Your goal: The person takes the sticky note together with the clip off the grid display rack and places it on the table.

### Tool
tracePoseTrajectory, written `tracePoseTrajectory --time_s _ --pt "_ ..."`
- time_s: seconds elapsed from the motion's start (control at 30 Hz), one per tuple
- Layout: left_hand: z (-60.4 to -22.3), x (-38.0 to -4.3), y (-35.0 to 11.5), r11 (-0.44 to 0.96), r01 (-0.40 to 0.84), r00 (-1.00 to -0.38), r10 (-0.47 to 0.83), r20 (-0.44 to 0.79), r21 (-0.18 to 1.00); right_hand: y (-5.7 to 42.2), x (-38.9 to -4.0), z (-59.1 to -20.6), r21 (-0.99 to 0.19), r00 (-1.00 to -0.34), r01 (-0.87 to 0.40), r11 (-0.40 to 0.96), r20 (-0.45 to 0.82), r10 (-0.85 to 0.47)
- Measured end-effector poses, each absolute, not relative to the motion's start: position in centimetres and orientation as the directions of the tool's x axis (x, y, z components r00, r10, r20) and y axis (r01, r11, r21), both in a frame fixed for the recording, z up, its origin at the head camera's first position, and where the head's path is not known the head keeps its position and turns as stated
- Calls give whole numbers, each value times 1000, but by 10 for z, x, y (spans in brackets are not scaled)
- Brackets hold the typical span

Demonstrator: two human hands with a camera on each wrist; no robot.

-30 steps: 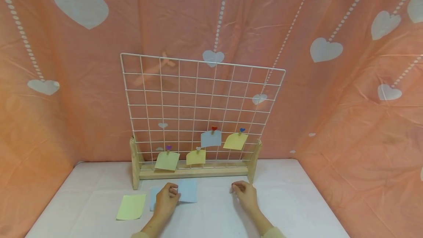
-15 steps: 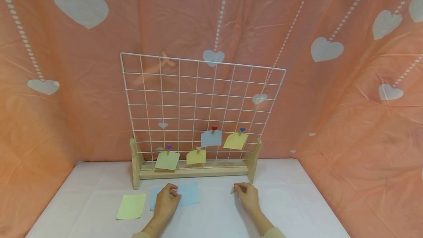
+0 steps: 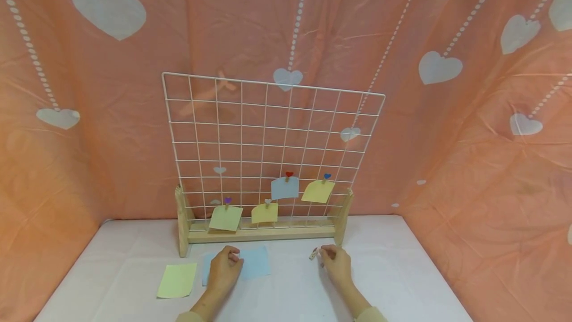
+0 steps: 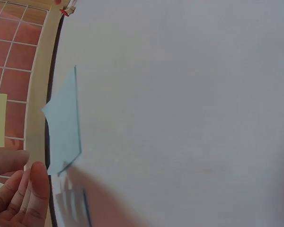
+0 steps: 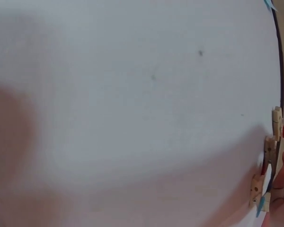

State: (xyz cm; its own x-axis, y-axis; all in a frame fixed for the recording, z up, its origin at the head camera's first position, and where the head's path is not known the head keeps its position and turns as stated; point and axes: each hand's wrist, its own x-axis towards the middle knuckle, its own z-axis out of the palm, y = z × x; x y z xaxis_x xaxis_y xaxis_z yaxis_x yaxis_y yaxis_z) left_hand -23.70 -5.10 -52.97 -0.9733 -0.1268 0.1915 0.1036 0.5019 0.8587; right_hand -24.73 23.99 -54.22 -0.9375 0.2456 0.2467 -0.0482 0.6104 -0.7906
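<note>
My left hand (image 3: 225,268) hovers low over two blue paper notes with its fingers loosely bent. One blue note (image 3: 256,263) shows to its right, and the other blue note (image 3: 207,267) is partly covered by the hand. In the left wrist view, thumb and fingertips stand apart beside the curled blue note (image 4: 65,125), pinching nothing. My right hand (image 3: 336,265) is beside a few small wooden clothespins (image 3: 314,253). Several clothespins (image 5: 270,150) with small coloured hearts lie by its fingers in the right wrist view; whether it pinches one is unclear.
A white wire grid (image 3: 268,128) stands in a wooden base (image 3: 261,235) at the back of the table. Heart clothespins hold a green note (image 3: 226,218), yellow notes (image 3: 264,213) and a blue note (image 3: 285,188) on it. A yellow-green note (image 3: 177,281) lies at left.
My right hand has drawn slightly rightward, uncovering more of the clothespins. The right-hand blue note shifted a little and lies differently beside my left hand, which stays nearly in place.
</note>
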Motion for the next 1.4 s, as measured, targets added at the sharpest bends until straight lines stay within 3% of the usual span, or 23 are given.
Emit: tracePoseTrajectory --time_s 0.5,0.8,1.17,1.4 --pt "-501 -256 -40 484 205 -951 -105 289 851 234 -262 -513 -819 -923 -91 566 283 261" --pt "-483 -267 -37 447 269 -944 -55 326 853 223 -271 -485 -825 -916 -193 531 346 205" --pt "-468 -275 -29 481 269 -938 -68 341 835 216 -284 -465 -813 -874 -320 486 451 179" --pt "-461 -280 -23 474 278 -927 -96 362 836 209 -287 -453 -808 -873 -310 501 451 186"
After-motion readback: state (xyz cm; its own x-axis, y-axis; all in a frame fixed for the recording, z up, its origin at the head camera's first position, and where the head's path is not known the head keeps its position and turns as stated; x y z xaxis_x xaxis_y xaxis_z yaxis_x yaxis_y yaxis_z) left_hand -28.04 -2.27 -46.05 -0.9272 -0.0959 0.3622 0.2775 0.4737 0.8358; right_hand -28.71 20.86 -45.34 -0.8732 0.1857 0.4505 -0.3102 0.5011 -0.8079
